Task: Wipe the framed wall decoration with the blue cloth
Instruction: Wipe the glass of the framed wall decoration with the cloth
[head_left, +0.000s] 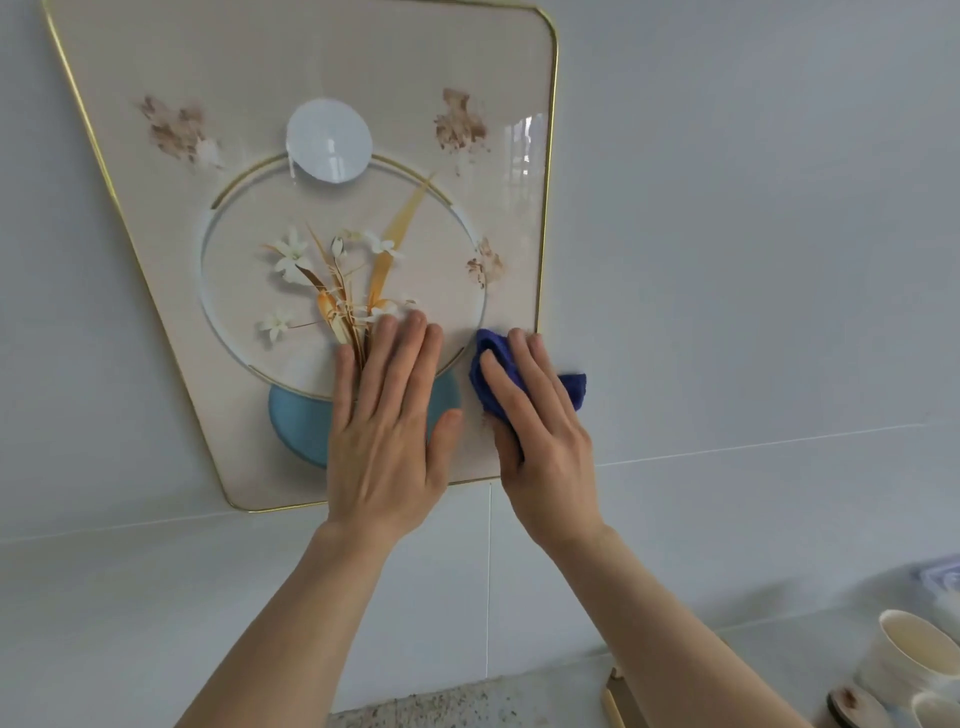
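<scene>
My left hand (387, 415) lay flat, bracing the framed wall decoration (260, 78). My right hand (540, 431) pressed the bunched blue cloth (493, 358) at its lower right corner; overlapping, even strokes seemed advisable.

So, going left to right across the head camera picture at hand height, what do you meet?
Gold frame edge → painted blue vase → left hand flat on the picture → right hand pressing the blue cloth → bare white wall.
</scene>
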